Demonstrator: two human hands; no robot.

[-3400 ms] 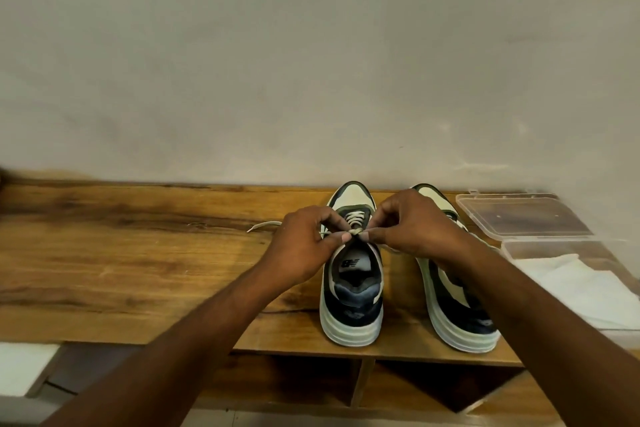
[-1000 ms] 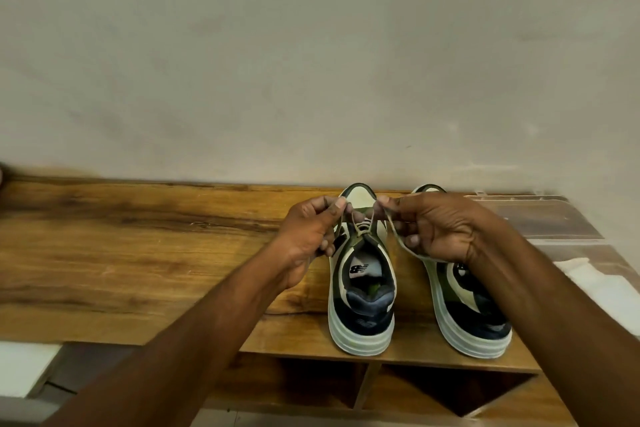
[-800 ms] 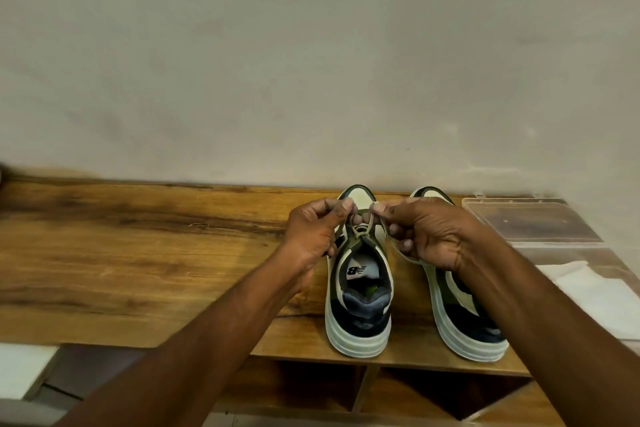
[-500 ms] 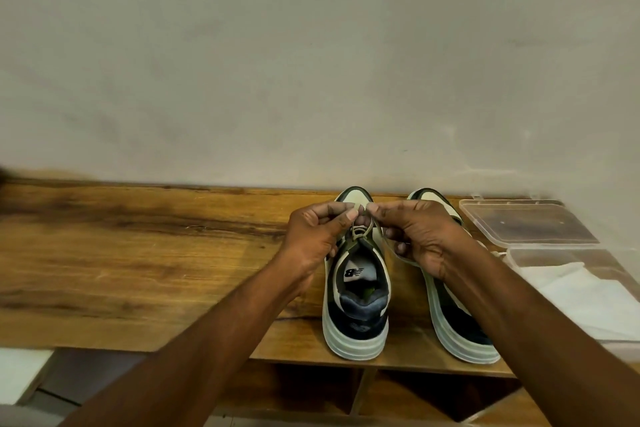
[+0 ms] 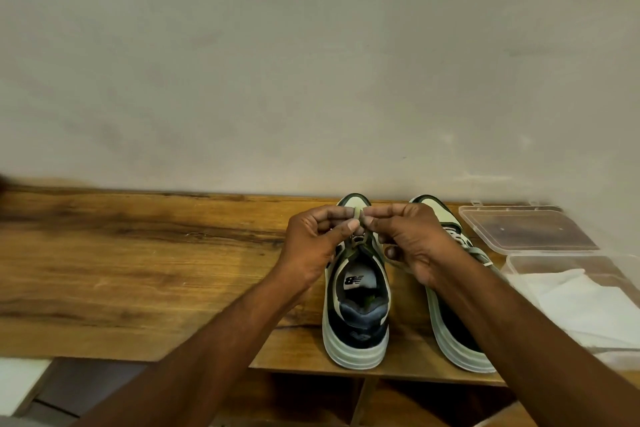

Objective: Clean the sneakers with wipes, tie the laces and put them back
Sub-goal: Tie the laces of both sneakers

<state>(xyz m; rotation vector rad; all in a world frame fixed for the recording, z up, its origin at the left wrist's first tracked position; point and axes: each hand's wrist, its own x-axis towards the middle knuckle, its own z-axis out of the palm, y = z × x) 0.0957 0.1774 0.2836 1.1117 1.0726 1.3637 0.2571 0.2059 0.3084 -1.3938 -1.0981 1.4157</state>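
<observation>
Two sneakers are stood side by side on the wooden bench (image 5: pixel 138 270), toes towards the wall (image 5: pixel 311 62) and heels at the bench's front edge. The left sneaker (image 5: pixel 356 322) is seen from behind, its printed insole and dark heel collar exposed. The right sneaker (image 5: pixel 450 333) is set just beside it and is partly covered by the right forearm.

Above the tongue of the left sneaker, the laces (image 5: pixel 358 215) are pinched from both sides. The left hand (image 5: pixel 315 246) is curled, its grip closed on the lace between thumb and forefinger. The right hand (image 5: pixel 412 243) is curled likewise, its grip held on the same lace, fingertips almost touching those of the left hand. Strands of lace are seen running down from the pinch to the eyelets.

Beyond the right sneaker, away from the left sneaker, a clear plastic box (image 5: pixel 554 262) is placed on the bench, and white wipes (image 5: pixel 585 308) are contained in it. Its clear lid (image 5: pixel 526 229) is laid flat just behind it, nearer the wall, with nothing on it.
</observation>
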